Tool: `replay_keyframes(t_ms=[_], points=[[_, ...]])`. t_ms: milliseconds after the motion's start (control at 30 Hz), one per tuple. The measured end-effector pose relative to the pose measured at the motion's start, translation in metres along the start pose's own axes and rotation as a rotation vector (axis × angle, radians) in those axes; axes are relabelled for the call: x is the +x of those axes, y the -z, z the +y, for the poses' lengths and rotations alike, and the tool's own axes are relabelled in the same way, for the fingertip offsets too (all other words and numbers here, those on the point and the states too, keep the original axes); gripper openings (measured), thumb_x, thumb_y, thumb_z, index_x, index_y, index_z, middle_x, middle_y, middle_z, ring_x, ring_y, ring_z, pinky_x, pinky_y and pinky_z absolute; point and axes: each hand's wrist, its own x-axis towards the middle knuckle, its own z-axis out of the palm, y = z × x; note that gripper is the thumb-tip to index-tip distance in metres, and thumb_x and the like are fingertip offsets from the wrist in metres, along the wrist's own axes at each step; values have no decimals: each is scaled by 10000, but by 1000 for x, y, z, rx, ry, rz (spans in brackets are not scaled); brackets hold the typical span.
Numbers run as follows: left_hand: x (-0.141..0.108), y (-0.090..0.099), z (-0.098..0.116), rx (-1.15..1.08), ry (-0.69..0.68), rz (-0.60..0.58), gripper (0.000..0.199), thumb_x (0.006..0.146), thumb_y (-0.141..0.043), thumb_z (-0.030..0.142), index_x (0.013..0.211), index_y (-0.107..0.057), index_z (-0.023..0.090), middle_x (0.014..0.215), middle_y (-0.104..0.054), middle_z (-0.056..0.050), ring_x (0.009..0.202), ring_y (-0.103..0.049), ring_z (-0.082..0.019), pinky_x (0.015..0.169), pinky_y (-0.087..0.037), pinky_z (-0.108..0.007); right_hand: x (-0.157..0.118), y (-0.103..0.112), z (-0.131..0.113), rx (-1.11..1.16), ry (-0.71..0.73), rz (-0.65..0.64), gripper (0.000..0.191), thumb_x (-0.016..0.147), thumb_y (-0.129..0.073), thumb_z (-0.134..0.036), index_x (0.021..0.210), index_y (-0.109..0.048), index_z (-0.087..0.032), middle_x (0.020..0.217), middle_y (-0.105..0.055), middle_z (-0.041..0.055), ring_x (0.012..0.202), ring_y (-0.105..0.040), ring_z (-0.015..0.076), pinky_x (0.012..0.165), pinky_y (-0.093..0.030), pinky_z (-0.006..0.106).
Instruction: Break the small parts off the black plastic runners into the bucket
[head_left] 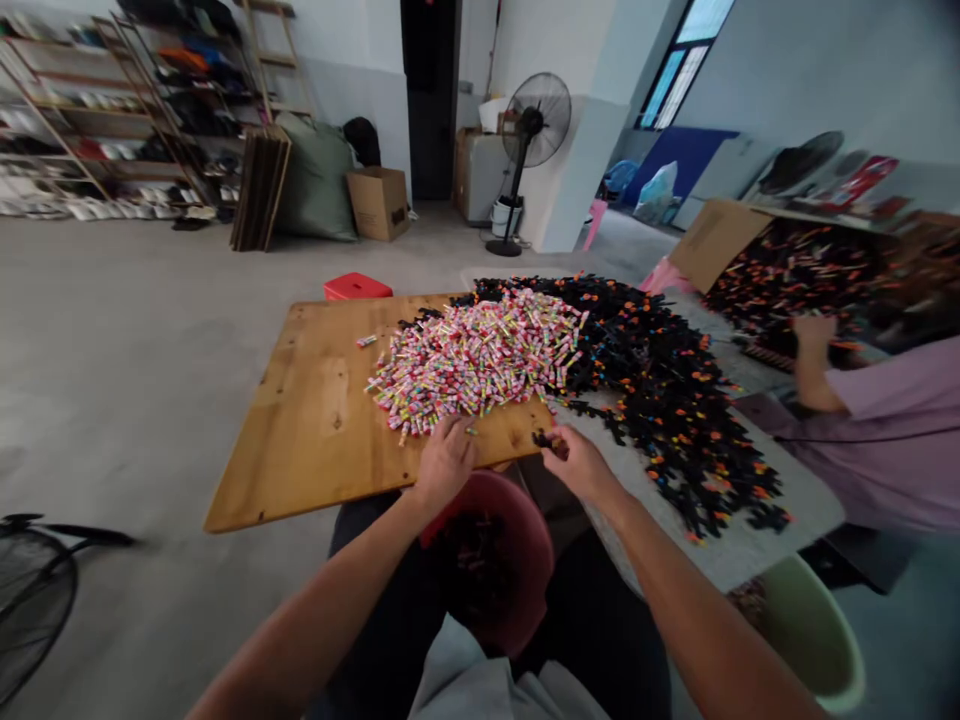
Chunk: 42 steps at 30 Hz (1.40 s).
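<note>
A heap of small pink-and-white printed tubes (480, 350) lies on a wooden board (315, 400). At the heap's near edge is my left hand (448, 460), fingers bent down and close together; whatever they hold is hidden. One loose tube (471, 431) lies beside those fingers. My right hand (577, 462) pinches a small black plastic piece (541, 439) just over the board's right front edge. A large spread of similar black pieces with orange, red and blue bits (652, 370) covers much of the grey table (806, 490) to the right.
Between my legs stands a red tub (536, 540) with dark pieces inside. A co-worker's hand (816, 330) reaches to a cardboard box (716, 245) of black pieces on the right. A pale green tub (832, 620) is below the table. A red stool (358, 287) stands behind the board.
</note>
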Motion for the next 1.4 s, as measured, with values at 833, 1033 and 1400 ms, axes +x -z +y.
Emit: replay_keyframes(t_ms=[833, 1033, 1400], points=[[-48, 75, -3, -954, 633, -148, 273, 804, -710, 318, 963, -527, 192, 907, -759, -39, 576, -688, -125, 492, -485, -199, 49, -98, -80, -216, 141, -68, 136, 953, -542, -269, 955, -661, -203, 1094, -683, 106, 955, -660, 233, 786, -473, 314], [-35, 64, -3, -1217, 671, 83, 354, 795, -787, 346, 1008, -556, 185, 932, -769, -46, 695, -733, -161, 626, -573, -261, -5, -84, -92, 670, -108, -186, 316, 937, -605, -498, 1067, -588, -210, 876, -735, 43, 615, -624, 173, 548, -498, 286], [-36, 17, 41, -1345, 611, 127, 368, 791, -821, 315, 980, -519, 226, 1096, -741, -31, 941, -724, -193, 731, -581, -293, -48, -95, -113, 893, -316, 188, 440, 928, -583, -623, 1158, -597, -247, 1025, -749, 94, 654, -695, 221, 548, -597, 357]])
